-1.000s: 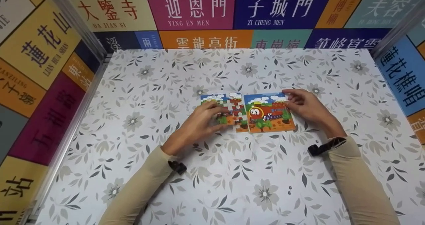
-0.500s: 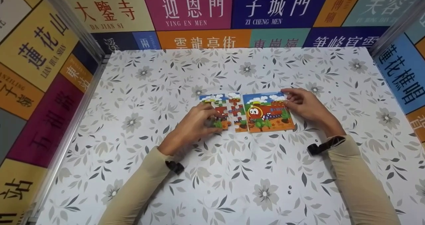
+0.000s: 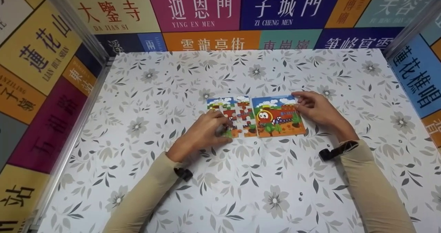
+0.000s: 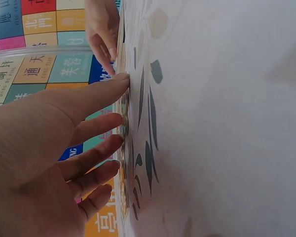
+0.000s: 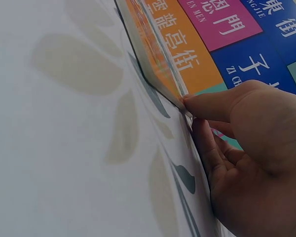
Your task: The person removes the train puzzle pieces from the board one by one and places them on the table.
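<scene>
Jigsaw pieces with a train picture lie flat in the head view: a larger joined part (image 3: 220,104) at left and a narrow strip (image 3: 251,126) at its right, with a slim gap between them. My left hand (image 3: 206,129) rests over the near left of the larger part and hides some of it. In the left wrist view its fingers (image 4: 96,150) are spread, with the tips at the pieces' edge. A square train picture card (image 3: 280,117) lies beside the strip. My right hand (image 3: 318,109) pinches the card's far right corner between thumb and index finger.
A white tablecloth (image 3: 165,205) with grey leaves and flowers covers the table. Colourful panels with Chinese lettering (image 3: 200,9) stand along the back and both sides. Dark wrist straps (image 3: 337,152) sit at both sleeve cuffs.
My left hand has drawn back leftward and towards me, uncovering more of the jigsaw and the gap. My right hand and the picture card have stayed in place.
</scene>
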Motion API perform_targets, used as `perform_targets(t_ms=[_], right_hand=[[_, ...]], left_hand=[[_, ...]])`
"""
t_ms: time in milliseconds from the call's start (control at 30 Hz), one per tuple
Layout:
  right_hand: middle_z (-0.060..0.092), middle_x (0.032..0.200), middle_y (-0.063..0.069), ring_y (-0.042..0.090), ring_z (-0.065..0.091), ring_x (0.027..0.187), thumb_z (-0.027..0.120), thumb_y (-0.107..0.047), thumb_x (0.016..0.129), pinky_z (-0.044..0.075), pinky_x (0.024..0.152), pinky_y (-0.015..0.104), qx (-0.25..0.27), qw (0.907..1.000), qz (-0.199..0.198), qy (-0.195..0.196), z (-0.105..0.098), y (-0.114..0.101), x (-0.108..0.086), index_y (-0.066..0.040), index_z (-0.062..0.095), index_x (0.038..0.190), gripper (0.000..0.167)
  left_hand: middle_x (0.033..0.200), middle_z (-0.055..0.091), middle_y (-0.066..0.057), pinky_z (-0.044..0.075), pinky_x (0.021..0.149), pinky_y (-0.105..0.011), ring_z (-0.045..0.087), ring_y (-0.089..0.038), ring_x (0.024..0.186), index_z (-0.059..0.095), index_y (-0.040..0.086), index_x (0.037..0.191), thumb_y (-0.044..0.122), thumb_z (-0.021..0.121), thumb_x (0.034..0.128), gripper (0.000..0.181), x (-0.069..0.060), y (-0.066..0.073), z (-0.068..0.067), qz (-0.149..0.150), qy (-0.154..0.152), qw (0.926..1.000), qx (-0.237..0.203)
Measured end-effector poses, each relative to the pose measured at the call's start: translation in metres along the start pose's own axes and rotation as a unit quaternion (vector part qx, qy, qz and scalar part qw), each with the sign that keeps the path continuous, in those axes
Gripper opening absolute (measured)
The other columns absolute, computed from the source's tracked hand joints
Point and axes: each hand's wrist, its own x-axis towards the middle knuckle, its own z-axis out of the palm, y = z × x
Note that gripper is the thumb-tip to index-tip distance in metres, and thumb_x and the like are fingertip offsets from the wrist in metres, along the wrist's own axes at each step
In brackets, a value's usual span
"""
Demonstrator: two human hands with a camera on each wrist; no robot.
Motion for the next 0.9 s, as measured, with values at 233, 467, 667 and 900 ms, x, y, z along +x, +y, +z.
perform_targets(t_ms=[233, 467, 667, 900], right_hand=[[0.066, 0.124, 0.015, 0.013, 0.064, 0.105, 0.072, -0.019, 0.106, 0.050, 0.091, 0.010, 0.000, 0.9998, -0.020, -0.001, 0.000, 0.000, -0.001, -0.013, 0.059, 0.155, 0.051], [0.066, 0.123, 0.015, 0.014, 0.064, 0.106, 0.072, -0.020, 0.105, 0.050, 0.091, 0.011, -0.008, 0.9999, -0.013, 0.001, -0.001, -0.002, -0.001, -0.014, 0.059, 0.156, 0.052], [0.065, 0.125, 0.015, 0.014, 0.063, 0.106, 0.072, -0.022, 0.106, 0.049, 0.091, 0.010, -0.008, 0.9999, -0.009, -0.001, -0.001, -0.002, -0.001, -0.013, 0.058, 0.156, 0.053], [0.064, 0.127, 0.014, 0.017, 0.063, 0.109, 0.072, -0.024, 0.106, 0.048, 0.091, 0.009, -0.012, 0.9999, -0.003, -0.001, 0.000, 0.000, 0.000, -0.016, 0.058, 0.157, 0.054]], left_hand=[[0.127, 0.071, -0.008, 0.050, 0.109, -0.051, 0.061, -0.030, 0.127, 0.078, 0.017, 0.128, 0.037, 0.085, 0.0935, 0.040, 0.001, 0.000, 0.001, 0.000, -0.001, 1.0000, 0.002], [0.136, 0.069, -0.008, 0.048, 0.114, -0.051, 0.060, -0.029, 0.131, 0.076, 0.018, 0.132, 0.037, 0.085, 0.0939, 0.044, 0.003, 0.004, -0.001, -0.004, 0.005, 1.0000, 0.006], [0.125, 0.072, -0.007, 0.052, 0.101, -0.049, 0.062, -0.028, 0.118, 0.076, 0.013, 0.130, 0.034, 0.081, 0.0983, 0.038, 0.014, 0.018, 0.001, 0.039, 0.036, 0.9986, 0.000], [0.123, 0.073, -0.004, 0.054, 0.099, -0.045, 0.065, -0.025, 0.114, 0.076, 0.016, 0.131, 0.034, 0.078, 0.1010, 0.035, 0.034, 0.044, 0.011, 0.078, 0.026, 0.9964, 0.022]])
